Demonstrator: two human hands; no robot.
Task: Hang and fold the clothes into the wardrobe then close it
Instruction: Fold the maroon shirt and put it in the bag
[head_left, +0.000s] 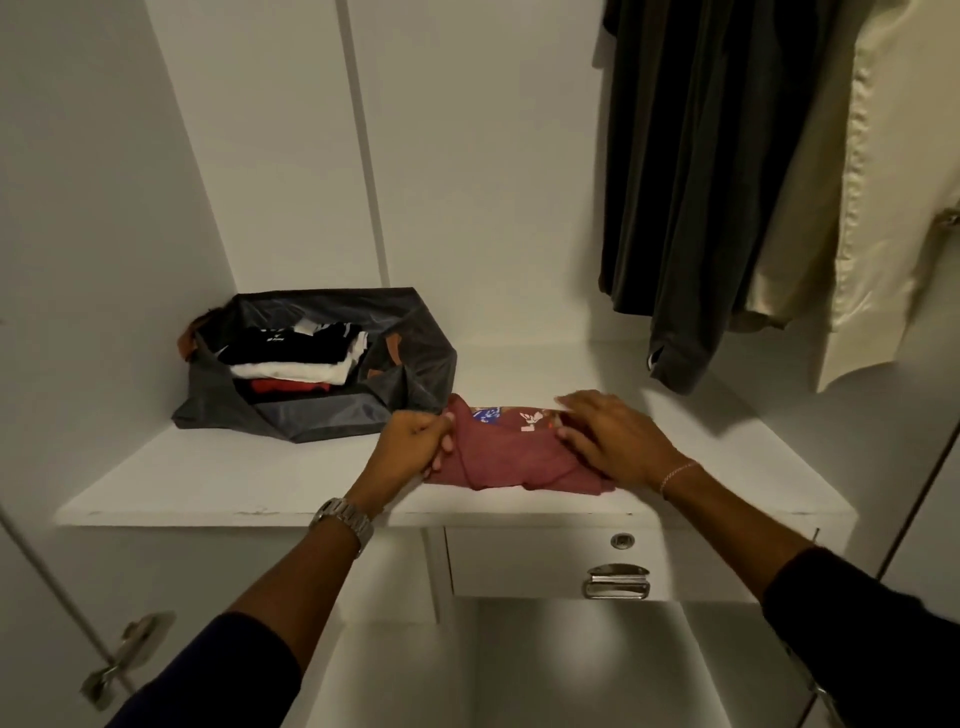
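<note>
A folded maroon shirt (511, 457) with a printed patch lies on the white wardrobe shelf (218, 478), near its front edge. My left hand (415, 441) pinches the shirt's left edge. My right hand (613, 436) lies across the shirt's right end, with fingers curled over the fold. A dark green garment (701, 182) and a cream shirt (883, 182) hang at the upper right inside the wardrobe.
A grey fabric bag (374, 410) holding black, white and red folded clothes stands at the shelf's back left. Below the shelf is a drawer (519, 566) with a metal handle (618, 582) and lock. Wardrobe door edges flank both sides, with a door latch (130, 654) at the lower left.
</note>
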